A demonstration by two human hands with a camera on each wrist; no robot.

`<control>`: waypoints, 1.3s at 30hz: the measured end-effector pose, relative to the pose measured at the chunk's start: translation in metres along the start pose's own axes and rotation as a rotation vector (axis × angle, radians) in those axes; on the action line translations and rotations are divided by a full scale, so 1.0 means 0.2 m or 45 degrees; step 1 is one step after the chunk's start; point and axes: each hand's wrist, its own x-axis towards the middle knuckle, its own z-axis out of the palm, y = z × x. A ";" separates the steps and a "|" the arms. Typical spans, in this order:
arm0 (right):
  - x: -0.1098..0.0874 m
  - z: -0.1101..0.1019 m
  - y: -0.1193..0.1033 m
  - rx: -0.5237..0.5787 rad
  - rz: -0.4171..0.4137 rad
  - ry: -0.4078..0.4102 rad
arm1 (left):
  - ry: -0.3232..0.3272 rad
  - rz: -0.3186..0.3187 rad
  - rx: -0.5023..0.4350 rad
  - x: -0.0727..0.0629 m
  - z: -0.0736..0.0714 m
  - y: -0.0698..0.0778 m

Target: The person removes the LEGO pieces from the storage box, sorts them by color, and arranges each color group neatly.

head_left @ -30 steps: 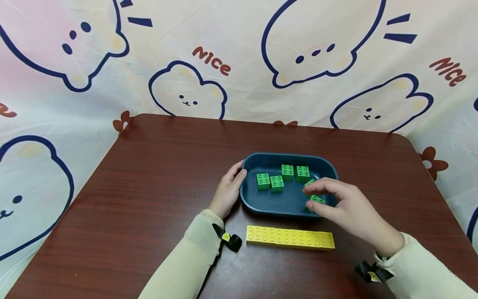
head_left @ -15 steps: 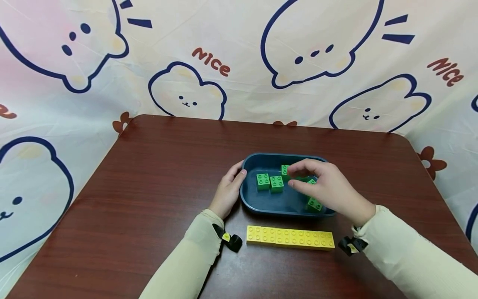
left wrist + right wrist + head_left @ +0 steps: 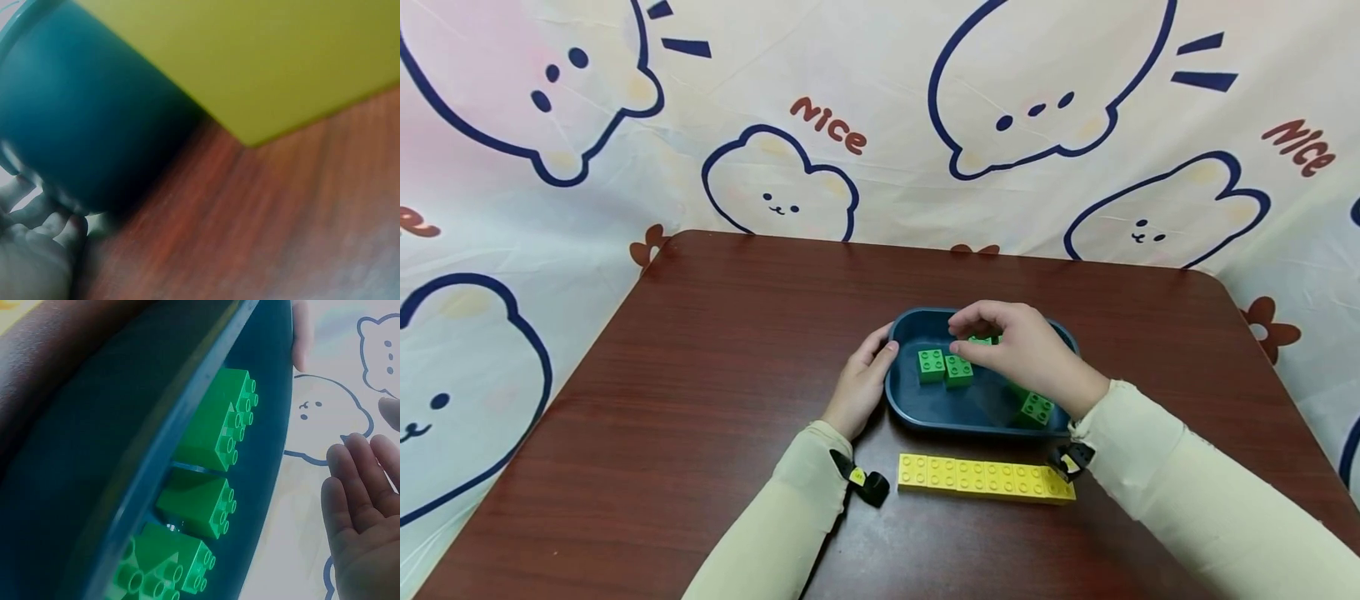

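Note:
A dark blue tray [image 3: 955, 417] stands on the table with several green toy building blocks [image 3: 931, 367] in it. My left hand [image 3: 857, 383] holds the tray's left end, thumb at the rim; in the left wrist view its fingers [image 3: 44, 222] lie against the outer wall. Over the tray hovers my right hand [image 3: 1026, 350], fingers loosely bent and apart from the thumb, with nothing between them. It partly hides the blocks at the back and right. In the right wrist view, the green blocks [image 3: 197, 500] sit well apart from the right hand [image 3: 369, 519].
A straight row of yellow toy building blocks [image 3: 985, 478] lies on the brown table [image 3: 737, 350], just in front of the tray. Behind the table hangs a light cloth [image 3: 887, 192] printed with cartoon figures.
My right hand has moved left across the tray and slightly farther back, passing over the blocks at the right. The left hand, the tray and the yellow row stay in place.

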 end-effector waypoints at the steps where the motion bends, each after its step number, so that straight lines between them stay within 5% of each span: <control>1: 0.01 0.00 0.00 0.008 0.011 -0.008 | -0.001 0.000 -0.001 0.00 0.00 0.00; 17: 0.11 0.07 0.03 0.073 0.092 -0.062 | 0.019 -0.065 0.016 0.00 0.00 0.00; 39: 0.15 0.14 0.12 0.091 0.155 -0.100 | 0.027 -0.049 0.033 0.00 0.01 0.01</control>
